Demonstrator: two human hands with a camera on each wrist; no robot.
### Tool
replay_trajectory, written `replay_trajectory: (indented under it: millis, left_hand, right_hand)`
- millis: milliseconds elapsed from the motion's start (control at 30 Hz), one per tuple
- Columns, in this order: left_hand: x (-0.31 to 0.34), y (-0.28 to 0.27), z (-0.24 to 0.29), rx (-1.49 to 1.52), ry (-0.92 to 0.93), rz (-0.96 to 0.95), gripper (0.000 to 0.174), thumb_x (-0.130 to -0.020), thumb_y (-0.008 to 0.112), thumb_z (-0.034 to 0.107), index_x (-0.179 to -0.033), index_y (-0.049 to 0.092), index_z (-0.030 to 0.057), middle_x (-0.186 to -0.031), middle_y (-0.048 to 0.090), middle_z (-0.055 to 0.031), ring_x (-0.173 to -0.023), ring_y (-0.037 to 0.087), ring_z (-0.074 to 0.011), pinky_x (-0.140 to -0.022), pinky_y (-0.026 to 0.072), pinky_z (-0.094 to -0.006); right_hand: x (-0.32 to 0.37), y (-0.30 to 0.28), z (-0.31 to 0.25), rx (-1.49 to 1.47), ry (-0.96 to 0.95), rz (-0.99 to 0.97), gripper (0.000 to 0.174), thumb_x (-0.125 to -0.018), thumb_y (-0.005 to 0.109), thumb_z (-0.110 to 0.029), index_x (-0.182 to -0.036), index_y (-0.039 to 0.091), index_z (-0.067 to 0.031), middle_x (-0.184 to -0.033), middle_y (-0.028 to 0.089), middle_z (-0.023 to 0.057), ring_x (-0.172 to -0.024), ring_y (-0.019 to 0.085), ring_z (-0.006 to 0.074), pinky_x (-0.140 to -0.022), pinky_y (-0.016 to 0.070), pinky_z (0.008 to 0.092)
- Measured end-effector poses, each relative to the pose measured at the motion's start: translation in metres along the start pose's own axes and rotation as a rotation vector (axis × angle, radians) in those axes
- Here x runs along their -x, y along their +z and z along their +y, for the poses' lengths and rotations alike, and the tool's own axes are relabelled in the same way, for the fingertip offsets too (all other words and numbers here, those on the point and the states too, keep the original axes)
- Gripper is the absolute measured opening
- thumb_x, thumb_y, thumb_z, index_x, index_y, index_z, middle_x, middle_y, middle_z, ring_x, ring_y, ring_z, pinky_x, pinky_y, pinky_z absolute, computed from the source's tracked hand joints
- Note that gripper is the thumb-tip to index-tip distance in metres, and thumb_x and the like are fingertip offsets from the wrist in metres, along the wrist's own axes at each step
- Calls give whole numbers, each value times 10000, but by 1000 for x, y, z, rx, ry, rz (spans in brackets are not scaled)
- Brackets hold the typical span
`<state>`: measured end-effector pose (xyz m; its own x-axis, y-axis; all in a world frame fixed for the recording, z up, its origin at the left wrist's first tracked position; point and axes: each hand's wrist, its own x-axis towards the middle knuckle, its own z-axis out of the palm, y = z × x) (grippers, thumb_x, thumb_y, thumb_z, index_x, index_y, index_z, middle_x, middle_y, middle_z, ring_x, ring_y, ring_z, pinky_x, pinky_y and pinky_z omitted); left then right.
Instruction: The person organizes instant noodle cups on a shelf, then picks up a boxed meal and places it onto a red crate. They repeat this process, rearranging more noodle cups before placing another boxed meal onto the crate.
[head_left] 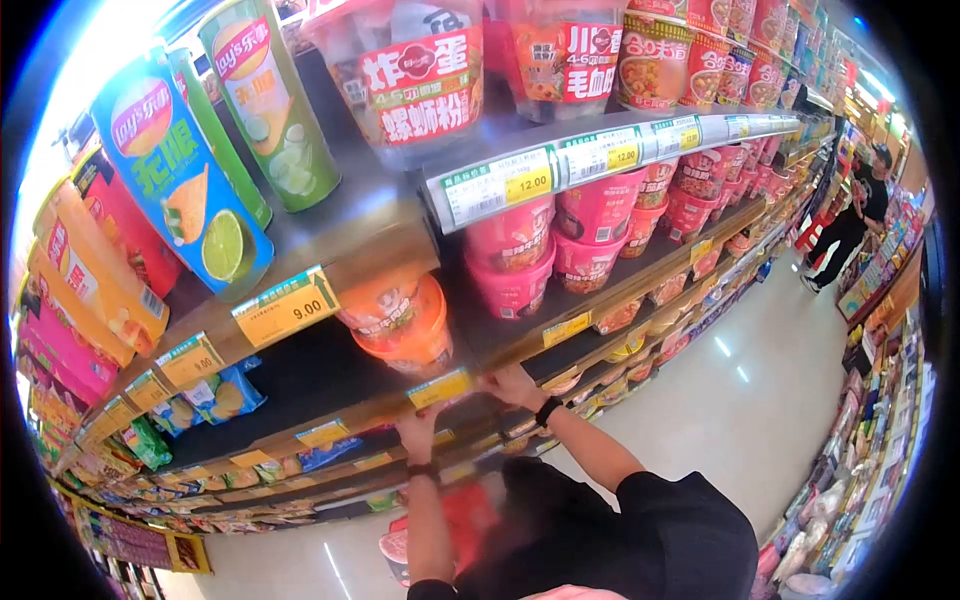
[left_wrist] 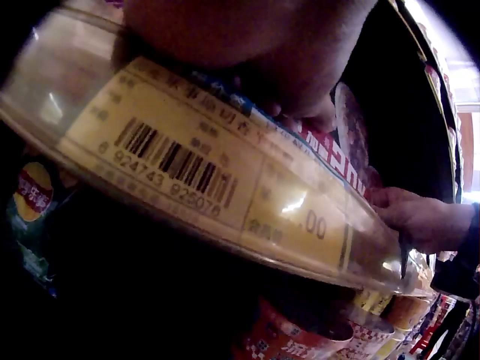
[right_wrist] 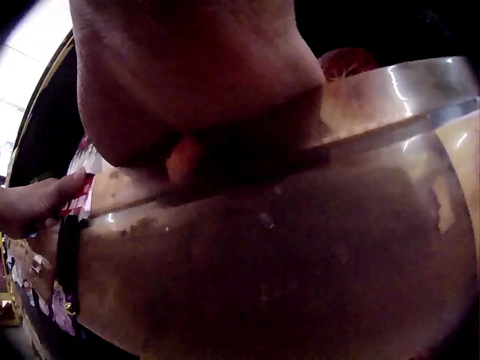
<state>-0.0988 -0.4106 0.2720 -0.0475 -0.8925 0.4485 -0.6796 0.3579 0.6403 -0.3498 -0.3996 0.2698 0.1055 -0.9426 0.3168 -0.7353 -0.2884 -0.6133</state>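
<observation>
In the head view, my left hand (head_left: 418,430) is at the front edge of a middle shelf, by a yellow price tag (head_left: 440,388). Just right of that tag, my right hand (head_left: 512,385) reaches to the same edge. A package with a red-and-white printed label (left_wrist: 322,146) shows behind the clear price rail (left_wrist: 300,255) in the left wrist view. The fingers of both hands grip it at either end; most of it is hidden by the hands and rail. Orange noodle tubs (head_left: 410,325) stand just behind the hands.
Pink noodle tubs (head_left: 510,275) fill the shelf to the right. Above are chip cans (head_left: 180,170) and large noodle cups (head_left: 410,75). A red bag (head_left: 468,515) hangs near my body. Another person (head_left: 860,210) stands down the aisle on the tiled floor (head_left: 720,400).
</observation>
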Motion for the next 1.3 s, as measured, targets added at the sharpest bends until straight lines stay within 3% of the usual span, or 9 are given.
replay_trajectory:
  millis: [167,267,533,633,733,900,1000,1100,1300]
  left_hand:
    - [-2,-5,7,-8,-242,-150,531,-736,796,405,-1021,653,-18,-982,680,-208,-929,636,-392,-805,498,-438]
    - [-1,-8,10,69,-140,-92,445,-730,801,401,-916,681,15,-782,678,-143,-697,648,-313,-674,505,-409]
    - [5,0,-3,108,-68,-93,387,-795,744,386,-932,692,27,-783,687,-126,-718,653,-308,-703,504,-391]
    - [10,-14,26,242,-159,-137,395,-784,771,288,-1010,658,-16,-940,697,-150,-857,663,-279,-782,496,-383]
    - [12,-13,47,370,-139,-183,519,-795,760,192,-1188,532,-60,-1114,625,-165,-1029,588,-230,-902,451,-332]
    - [59,6,70,516,-348,-77,457,-859,696,140,-1241,511,-30,-1155,603,-92,-999,578,-180,-890,453,-307]
    - [73,-20,155,856,-712,-137,517,-902,664,142,-1338,417,17,-1155,596,-88,-982,599,-173,-876,489,-320]
    - [110,21,102,1018,-657,-223,484,-929,634,201,-1328,421,30,-1142,606,-119,-923,653,-220,-761,570,-363]
    - [114,23,161,828,-765,-279,452,-930,618,141,-1326,437,19,-1176,595,-80,-1024,599,-192,-903,496,-345]
  right_hand:
    - [0,-5,-8,29,-85,82,248,-871,601,-282,-943,623,-46,-865,633,200,-850,593,409,-740,461,483]
    - [-3,-13,-19,-13,-52,15,271,-868,615,-314,-934,633,-51,-876,634,198,-856,594,407,-739,461,488]
    - [5,-5,-6,-74,-49,13,341,-845,665,-399,-933,655,-70,-860,645,156,-840,609,371,-732,468,460]
    - [3,-23,-5,-124,93,-252,394,-842,672,-418,-1025,642,-71,-937,654,145,-875,616,357,-744,469,441]
    - [13,-46,1,-184,-112,-98,408,-836,674,-362,-1105,623,-59,-903,654,199,-833,618,384,-724,487,450]
    - [36,-111,3,-395,-244,-428,511,-912,593,-409,-1265,549,-44,-1354,468,237,-1258,425,396,-1061,345,429]
    - [60,-146,-2,-414,-340,-399,536,-920,578,-427,-1309,529,-62,-1442,398,207,-1330,360,377,-1107,298,431]
    - [80,-174,-3,-549,-258,-397,548,-922,593,-395,-1366,496,-89,-1488,355,182,-1370,316,353,-1134,252,441]
    - [116,-158,40,-855,-55,-440,544,-891,671,-185,-1379,477,-43,-1575,172,154,-1454,150,302,-1157,185,402]
